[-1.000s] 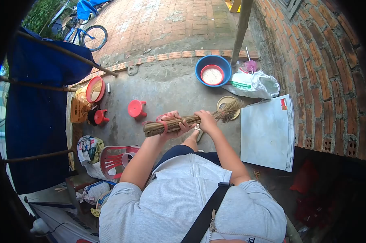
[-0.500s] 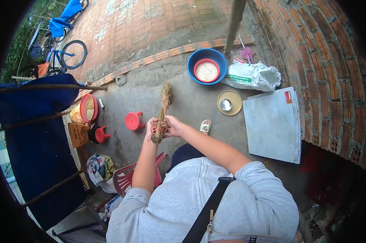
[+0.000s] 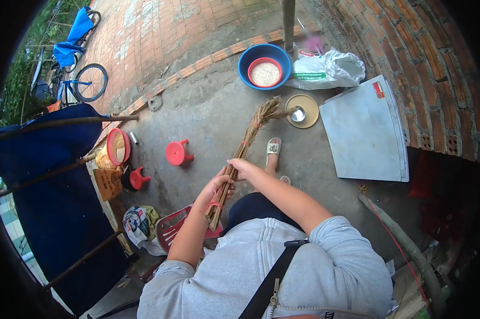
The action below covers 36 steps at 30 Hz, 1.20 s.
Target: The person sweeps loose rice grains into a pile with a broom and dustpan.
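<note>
A straw broom (image 3: 245, 141), a bundle of dry stalks bound with reddish-pink ties, slants across the space in front of me. Its frayed, bushy end points away, up and to the right, overlapping the edge of the tan round tray in view. My left hand (image 3: 218, 187) is wrapped round the lower part of the handle, just above a pink tie. A little higher up, my right hand (image 3: 240, 168) grips the same handle. Its fingers are partly hidden behind the stalks.
A metal bowl (image 3: 298, 114) sits on the tan tray (image 3: 310, 120). Beyond are a blue basin (image 3: 244, 57) holding a red basin of pale grains, and a white sack (image 3: 325, 72). Grey panels (image 3: 359, 133) lie rightward; red stools (image 3: 177, 152) and a red chair (image 3: 168, 234) stand leftward.
The broom has swung from pointing nearly straight ahead to leaning right, and more of its length shows. Both hands have shifted right and nearer my body. The view has turned slightly.
</note>
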Each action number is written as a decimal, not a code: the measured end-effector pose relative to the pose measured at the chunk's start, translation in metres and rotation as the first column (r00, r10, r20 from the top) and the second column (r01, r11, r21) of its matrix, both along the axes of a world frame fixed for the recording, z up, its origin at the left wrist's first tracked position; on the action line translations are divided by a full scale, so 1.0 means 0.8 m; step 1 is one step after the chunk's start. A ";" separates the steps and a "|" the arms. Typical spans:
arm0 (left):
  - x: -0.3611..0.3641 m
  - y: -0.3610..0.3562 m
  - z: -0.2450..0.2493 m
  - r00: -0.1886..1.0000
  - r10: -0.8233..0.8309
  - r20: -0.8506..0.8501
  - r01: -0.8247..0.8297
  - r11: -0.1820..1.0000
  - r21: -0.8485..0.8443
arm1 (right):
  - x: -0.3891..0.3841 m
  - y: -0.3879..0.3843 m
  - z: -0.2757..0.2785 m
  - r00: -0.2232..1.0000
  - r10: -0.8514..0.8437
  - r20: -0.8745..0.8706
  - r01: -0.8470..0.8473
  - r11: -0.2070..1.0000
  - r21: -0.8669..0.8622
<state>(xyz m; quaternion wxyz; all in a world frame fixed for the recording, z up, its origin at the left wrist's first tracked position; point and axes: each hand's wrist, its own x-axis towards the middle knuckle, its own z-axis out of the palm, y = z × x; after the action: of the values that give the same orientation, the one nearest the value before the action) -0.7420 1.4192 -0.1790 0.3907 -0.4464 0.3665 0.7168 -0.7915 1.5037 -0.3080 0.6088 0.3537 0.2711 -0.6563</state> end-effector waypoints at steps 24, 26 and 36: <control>0.224 -0.062 -0.189 0.985 -0.173 0.008 0.173 0.980 -0.102 | 0.264 -0.073 -0.119 0.899 -0.171 -0.403 0.299 0.913 0.277; 0.242 -0.023 -0.178 0.970 -0.238 -0.052 0.232 0.967 -0.106 | 0.285 -0.034 -0.079 0.928 -0.234 -0.289 0.346 0.828 0.441; 0.221 -0.146 -0.103 0.963 -0.264 -0.050 0.269 0.953 0.140 | 0.281 -0.148 -0.096 0.774 -0.176 -0.608 0.508 0.747 0.430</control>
<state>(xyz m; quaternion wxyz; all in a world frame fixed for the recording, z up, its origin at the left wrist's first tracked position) -0.5649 1.3023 -0.2612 0.5096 -0.3520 0.3759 0.6893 -0.5668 1.3854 -0.3845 0.2368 0.3688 0.5395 -0.7189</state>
